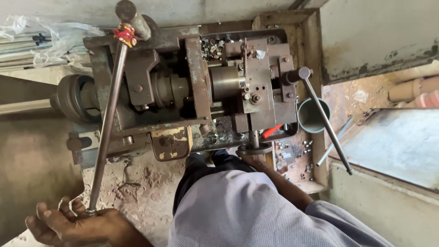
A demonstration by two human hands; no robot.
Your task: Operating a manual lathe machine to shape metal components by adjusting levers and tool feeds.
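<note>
the left hand [77, 224] curls around the near end of a long grey steel lever rod [107, 121], bare floor beside it. the rod runs up and away to the rusty brown lathe [201, 91]. the right hand [250, 158] reaches the small handwheel [254, 148]; its grip can't be made out.

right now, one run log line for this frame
left hand: grips long lever end | right hand: on handwheel | small lathe: metal parts in tray
</note>
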